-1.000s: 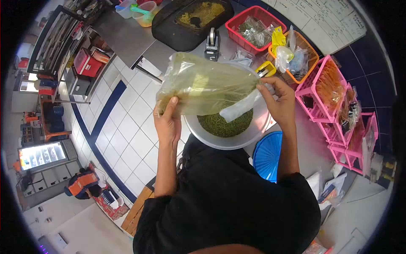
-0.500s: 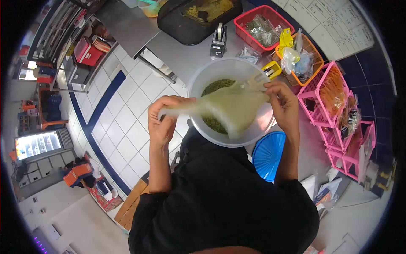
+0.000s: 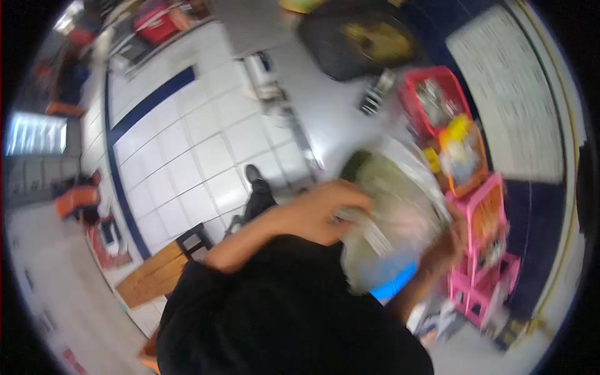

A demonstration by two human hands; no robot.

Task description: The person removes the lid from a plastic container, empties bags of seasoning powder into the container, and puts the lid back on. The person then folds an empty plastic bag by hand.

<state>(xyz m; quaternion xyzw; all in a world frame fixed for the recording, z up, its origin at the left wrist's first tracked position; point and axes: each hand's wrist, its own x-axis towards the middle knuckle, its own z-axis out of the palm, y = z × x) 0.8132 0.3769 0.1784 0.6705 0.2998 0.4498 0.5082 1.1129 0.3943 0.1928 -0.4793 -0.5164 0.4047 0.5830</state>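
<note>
A thin see-through plastic bag (image 3: 369, 250) is stretched across in front of me, blurred by motion. Closed around one edge of it is my left hand (image 3: 322, 212). On the far side my right hand (image 3: 455, 234) grips the bag's other edge, its fingers smeared. Behind the bag stands a translucent white bucket (image 3: 409, 153). Dried green herb (image 3: 354, 164) shows inside it, partly covered by the bag. Close below, a blue ribbed lid (image 3: 395, 281) lies on the metal counter, mostly hidden by the bag and my right forearm.
A tape dispenser (image 3: 377, 92) and a dark tray (image 3: 350, 47) sit farther along the counter (image 3: 325, 119). Red (image 3: 437, 100) and orange baskets (image 3: 464, 159) with packets line the wall beside pink racks (image 3: 478, 231). A wooden bench (image 3: 153, 275) is on the left.
My view has turned and tilted, and bucket and counter appear farther right. Both hands have moved right and lower with the bag, which now hangs in front of the bucket and blue lid.
</note>
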